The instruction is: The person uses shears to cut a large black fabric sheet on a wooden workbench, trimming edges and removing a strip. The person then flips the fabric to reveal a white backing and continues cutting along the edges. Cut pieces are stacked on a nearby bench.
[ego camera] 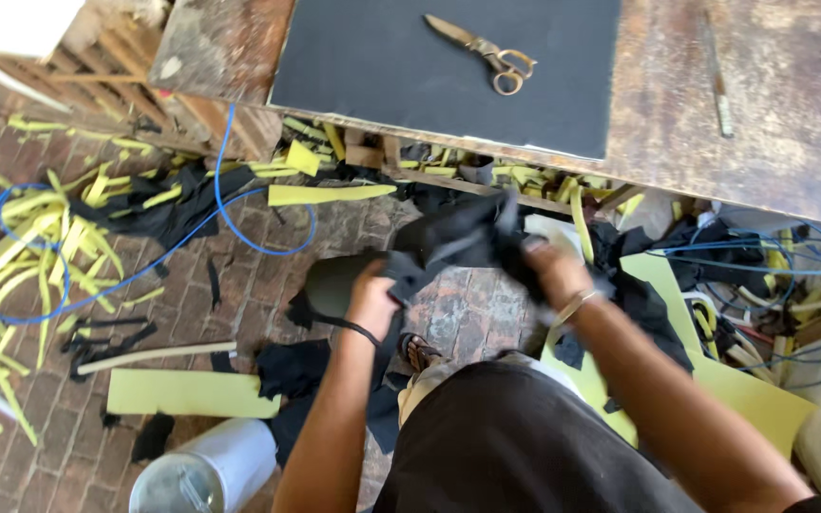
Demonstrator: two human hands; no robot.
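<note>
Both hands hold one piece of black fabric (458,242) above the brick floor (239,285); the left hand (372,299) is closed on its lower edge; the right hand (551,271) grips its upper part, blurred. Brass scissors (486,52) lie apart on a dark sheet (382,66) on the workbench (772,123).

My hands hold soft, dull black cloth (458,237); the scissors (482,49) are shiny yellow metal; the table (762,95) is rough, worn wood.

No packages, labels, signs or screens show anywhere in this view
</note>
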